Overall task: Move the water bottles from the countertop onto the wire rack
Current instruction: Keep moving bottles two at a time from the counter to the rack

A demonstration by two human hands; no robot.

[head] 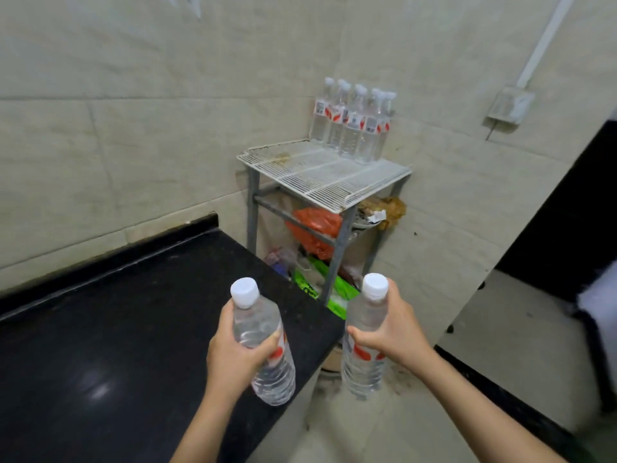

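My left hand (233,352) grips a clear water bottle (267,372) with a white cap and a red label, held over the right end of the black countertop (117,329). My right hand (394,325) grips a second such bottle (364,365) by its upper body, just past the counter's edge, above the floor. Both bottles are upright, slightly tilted. The white wire rack (320,175) stands in the corner ahead, on a grey metal frame. Several water bottles (354,125) stand in a cluster at its back right corner; the front and left of the shelf are bare.
Under the rack lie an orange plastic bag (317,228), green packaging (337,292) and other clutter. Tiled walls close in the corner. A wall box (509,108) with a conduit hangs at the right. A dark opening and a black-edged ledge (500,396) run along the right side.
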